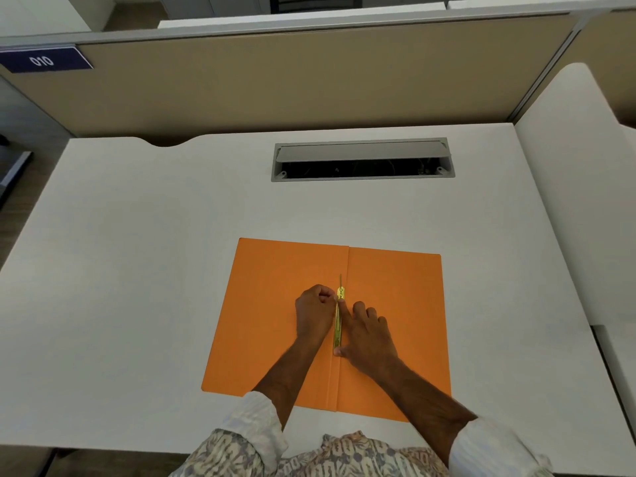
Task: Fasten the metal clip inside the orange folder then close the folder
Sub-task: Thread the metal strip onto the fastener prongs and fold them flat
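The orange folder (268,304) lies open and flat on the white desk, spine running away from me. A gold metal clip (338,325) lies along the spine, with a thin prong standing up at its far end. My left hand (314,313) is curled, its fingertips pinching the clip's far end near the prong. My right hand (366,333) rests on the right leaf, index finger laid along the clip and thumb pressing its near end.
The white desk (137,270) has a grey cable hatch (361,160) open at the back centre. A beige partition wall (275,87) stands behind the desk. A white side panel (578,201) rises on the right.
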